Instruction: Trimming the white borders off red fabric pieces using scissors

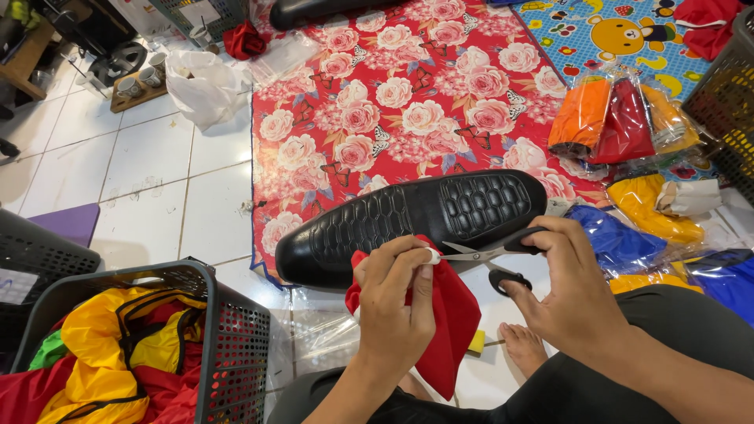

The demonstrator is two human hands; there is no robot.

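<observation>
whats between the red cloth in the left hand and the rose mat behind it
In the head view, a black embossed motorcycle seat lies between the red cloth, pinched by the left hand, and the red rose-printed mat.

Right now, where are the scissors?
In the head view, right of centre: the scissors are held in the right hand, blades pointing left at the red cloth pinched by the left hand, just below the black seat.

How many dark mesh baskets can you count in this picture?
4: one holding coloured cloth, one at left edge, one top centre, one right edge. Others may be hidden.
</observation>
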